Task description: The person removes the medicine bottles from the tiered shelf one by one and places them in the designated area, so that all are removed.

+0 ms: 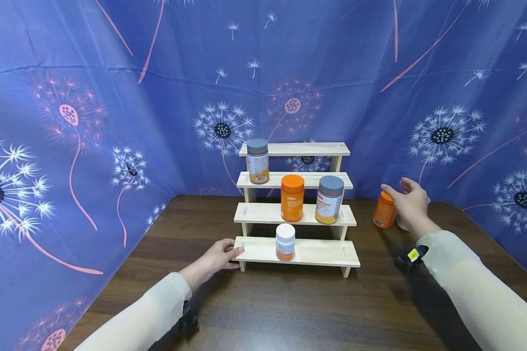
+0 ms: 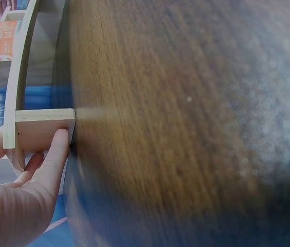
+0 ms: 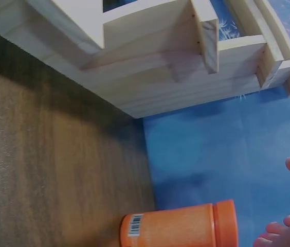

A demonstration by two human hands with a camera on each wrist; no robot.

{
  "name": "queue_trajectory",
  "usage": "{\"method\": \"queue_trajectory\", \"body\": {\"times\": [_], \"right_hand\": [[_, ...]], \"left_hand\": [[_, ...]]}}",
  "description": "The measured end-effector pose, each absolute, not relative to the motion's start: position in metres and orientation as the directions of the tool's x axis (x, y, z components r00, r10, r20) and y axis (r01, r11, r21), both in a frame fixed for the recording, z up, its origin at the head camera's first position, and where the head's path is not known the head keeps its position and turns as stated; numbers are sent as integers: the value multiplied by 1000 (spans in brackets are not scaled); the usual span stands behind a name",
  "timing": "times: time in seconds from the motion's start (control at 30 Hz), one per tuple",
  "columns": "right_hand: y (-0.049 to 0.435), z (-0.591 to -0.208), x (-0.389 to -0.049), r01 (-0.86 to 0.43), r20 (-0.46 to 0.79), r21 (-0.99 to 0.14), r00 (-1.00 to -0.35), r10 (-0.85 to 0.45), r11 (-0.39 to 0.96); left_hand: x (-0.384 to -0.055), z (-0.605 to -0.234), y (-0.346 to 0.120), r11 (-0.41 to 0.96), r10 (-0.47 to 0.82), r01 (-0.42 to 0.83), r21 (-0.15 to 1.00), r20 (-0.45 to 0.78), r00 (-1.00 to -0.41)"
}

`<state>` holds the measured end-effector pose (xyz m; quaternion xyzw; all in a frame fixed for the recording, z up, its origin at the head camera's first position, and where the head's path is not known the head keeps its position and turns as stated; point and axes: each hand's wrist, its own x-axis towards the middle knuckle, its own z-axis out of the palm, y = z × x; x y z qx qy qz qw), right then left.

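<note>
At the left end of the lowest step, my left hand (image 1: 214, 256) grips the wooden stepped shelf (image 1: 320, 251). Its thumb lies on the board, and in the left wrist view a finger touches the shelf's side panel (image 2: 44, 126). My right hand (image 1: 412, 204) hovers at the right, thumb and fingers apart, holding nothing. Just below and left of it stands an orange bottle (image 1: 383, 213) with an orange lid, upright on the table. That orange bottle (image 3: 178, 226) also shows in the right wrist view, apart from the fingers. Another bottle (image 1: 401, 224) is mostly hidden behind the right hand.
On the shelf stand a white bottle (image 1: 285, 242) on the lowest step, an orange bottle (image 1: 292, 200) and a grey-lidded bottle (image 1: 330, 201) one step up, and another grey-lidded bottle (image 1: 257, 163) higher left. Blue dandelion cloth (image 1: 369, 122) hangs behind the dark wooden table (image 1: 290, 307).
</note>
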<state>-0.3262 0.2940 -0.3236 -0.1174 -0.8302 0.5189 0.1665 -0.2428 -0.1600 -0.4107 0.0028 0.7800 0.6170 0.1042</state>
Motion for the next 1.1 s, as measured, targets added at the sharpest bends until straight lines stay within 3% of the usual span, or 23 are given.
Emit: {"method": "queue_trajectory", "body": {"times": [0.63,1.1], "right_hand": [[268,-284,-328,16,110,-923,-946,306,384],[225,-250,-322,-56,141,-934,-965,223,352]], "left_hand": [[-244,-413,-158,263,111,-121,957,-155,-982],[-242,-411,-161,264,131,-108,958,-146,-981]]}}
